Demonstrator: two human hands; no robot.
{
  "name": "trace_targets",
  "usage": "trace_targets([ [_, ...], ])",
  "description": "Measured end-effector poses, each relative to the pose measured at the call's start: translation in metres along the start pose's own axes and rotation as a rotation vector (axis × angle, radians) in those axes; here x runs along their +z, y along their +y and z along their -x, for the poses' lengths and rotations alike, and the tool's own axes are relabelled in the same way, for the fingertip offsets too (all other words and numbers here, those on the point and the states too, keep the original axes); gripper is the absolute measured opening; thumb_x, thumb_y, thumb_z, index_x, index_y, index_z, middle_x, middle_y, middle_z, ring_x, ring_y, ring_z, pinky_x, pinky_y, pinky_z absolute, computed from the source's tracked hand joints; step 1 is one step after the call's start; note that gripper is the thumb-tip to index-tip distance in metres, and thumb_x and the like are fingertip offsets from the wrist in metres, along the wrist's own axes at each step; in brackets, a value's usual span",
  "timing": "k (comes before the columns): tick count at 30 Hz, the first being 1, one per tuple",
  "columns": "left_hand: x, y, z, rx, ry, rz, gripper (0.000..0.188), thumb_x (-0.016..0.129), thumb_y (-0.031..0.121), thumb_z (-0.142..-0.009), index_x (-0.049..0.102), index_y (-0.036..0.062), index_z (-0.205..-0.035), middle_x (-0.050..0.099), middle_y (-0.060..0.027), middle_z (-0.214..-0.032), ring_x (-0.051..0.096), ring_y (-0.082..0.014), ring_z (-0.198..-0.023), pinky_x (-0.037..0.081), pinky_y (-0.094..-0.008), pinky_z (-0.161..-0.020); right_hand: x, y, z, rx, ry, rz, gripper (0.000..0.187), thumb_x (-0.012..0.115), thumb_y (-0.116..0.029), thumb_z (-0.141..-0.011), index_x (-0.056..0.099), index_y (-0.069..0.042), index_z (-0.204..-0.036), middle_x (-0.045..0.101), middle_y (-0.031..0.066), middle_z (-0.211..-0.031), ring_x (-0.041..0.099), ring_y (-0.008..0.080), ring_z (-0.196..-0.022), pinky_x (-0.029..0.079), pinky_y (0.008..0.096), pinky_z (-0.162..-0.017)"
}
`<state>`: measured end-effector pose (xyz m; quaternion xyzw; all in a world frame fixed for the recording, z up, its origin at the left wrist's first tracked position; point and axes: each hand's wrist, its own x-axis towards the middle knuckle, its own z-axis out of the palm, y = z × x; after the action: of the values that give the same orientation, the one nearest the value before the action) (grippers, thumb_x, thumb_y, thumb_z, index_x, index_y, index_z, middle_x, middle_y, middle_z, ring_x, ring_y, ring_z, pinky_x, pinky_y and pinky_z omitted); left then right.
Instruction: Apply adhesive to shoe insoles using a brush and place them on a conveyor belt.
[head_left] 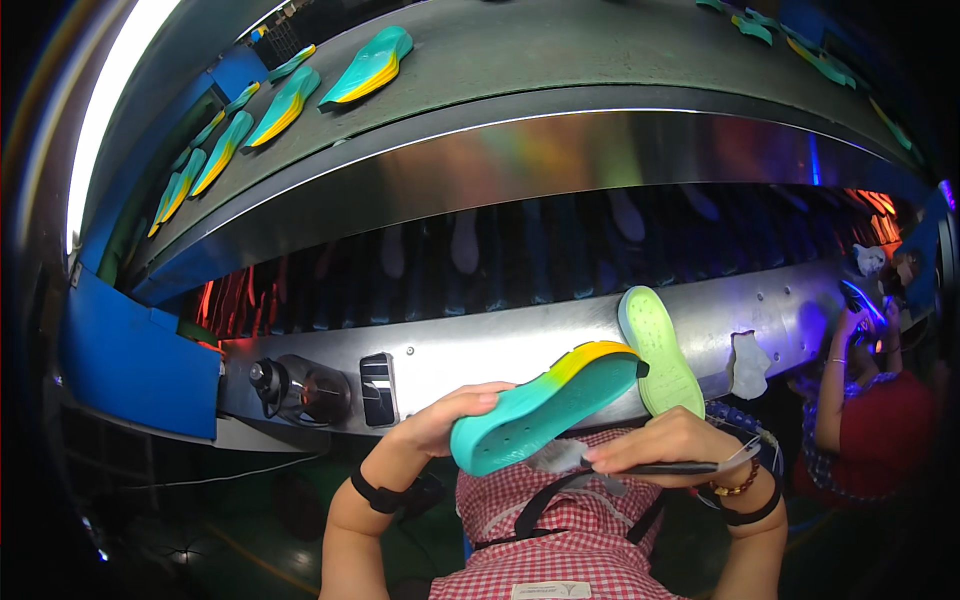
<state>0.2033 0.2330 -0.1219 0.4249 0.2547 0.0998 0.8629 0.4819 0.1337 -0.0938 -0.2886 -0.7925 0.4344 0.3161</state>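
My left hand grips the heel-side end of a teal shoe sole with a yellow edge, thumb along its rim. The sole is tilted, its hollow inner side turned toward me. My right hand is closed around a brush with pale bristles and a dark handle. Its bristles are close to the sole's lower edge; whether they touch I cannot tell. Just beyond my right hand, a light green sole lies on the metal ledge, one end partly behind the hand.
A dark bottle and a phone rest on the metal ledge at left. A crumpled white cloth lies right. Beyond a slot with hanging strips, a conveyor belt carries several teal soles. Another person works at right.
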Motion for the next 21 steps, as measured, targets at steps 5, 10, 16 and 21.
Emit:
trace_targets([
  [5,-0.002,-0.002,0.011,0.052,0.090,0.136,0.060,0.050,0.037,-0.081,0.041,-0.0059,-0.122,0.053,-0.0164,-0.112,0.055,-0.0210,-0.097,0.043,-0.0300,-0.085,0.008,0.014,-0.004,-0.057,0.433,0.031,0.023,0.067,0.002,-0.069,0.064,-0.004,-0.090,0.063,0.0138,-0.096,0.063,0.0227,-0.087,0.052,0.0288,-0.073],
  [10,-0.007,0.007,0.023,0.193,0.180,-0.110,0.060,0.040,0.042,-0.085,0.043,-0.0065,-0.121,0.053,-0.0190,-0.114,0.053,-0.0256,-0.103,0.041,-0.0343,-0.090,0.020,0.001,0.002,-0.034,0.228,-0.003,0.021,0.068,0.000,-0.067,0.065,-0.002,-0.088,0.065,0.0138,-0.092,0.065,0.0218,-0.080,0.051,0.0268,-0.070],
  [16,-0.005,-0.039,-0.038,0.555,-0.049,0.746,0.087,0.019,0.072,-0.078,0.032,0.0041,-0.130,0.037,-0.0220,-0.129,0.040,-0.0328,-0.117,0.031,-0.0461,-0.099,0.021,-0.009,-0.013,0.068,0.489,-0.125,0.023,0.068,-0.001,-0.066,0.063,0.001,-0.088,0.064,0.0154,-0.087,0.062,0.0233,-0.084,0.049,0.0290,-0.075],
  [21,0.015,-0.054,-0.059,0.353,0.230,0.718,0.095,0.009,0.077,-0.073,0.025,0.0052,-0.132,0.037,-0.0213,-0.128,0.038,-0.0335,-0.118,0.029,-0.0475,-0.099,0.037,0.031,-0.019,0.350,0.597,-0.311,0.020,0.067,-0.003,-0.070,0.064,0.000,-0.089,0.064,0.0126,-0.087,0.062,0.0183,-0.080,0.049,0.0265,-0.072],
])
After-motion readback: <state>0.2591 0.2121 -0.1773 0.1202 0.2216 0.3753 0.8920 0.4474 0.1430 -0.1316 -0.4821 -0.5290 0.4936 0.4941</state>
